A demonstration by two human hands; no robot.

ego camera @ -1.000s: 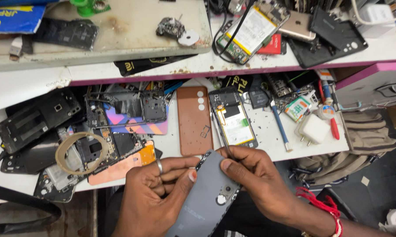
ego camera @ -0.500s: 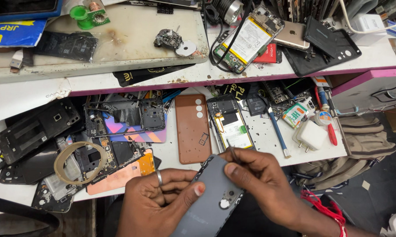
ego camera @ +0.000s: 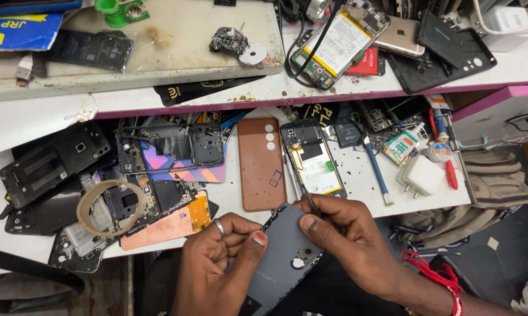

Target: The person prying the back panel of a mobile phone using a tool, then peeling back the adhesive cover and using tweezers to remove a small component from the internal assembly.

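Wearing a plain silver ring [ego camera: 218,227] on one finger of the left hand [ego camera: 217,266]. Showing bare forearms, no sleeves reaching the wrists. Carrying a bundle of red thread [ego camera: 436,276] wound several times around the wrist of the right hand [ego camera: 349,243], loose ends trailing off. Keeping nails short, unpainted, on both thumbs.
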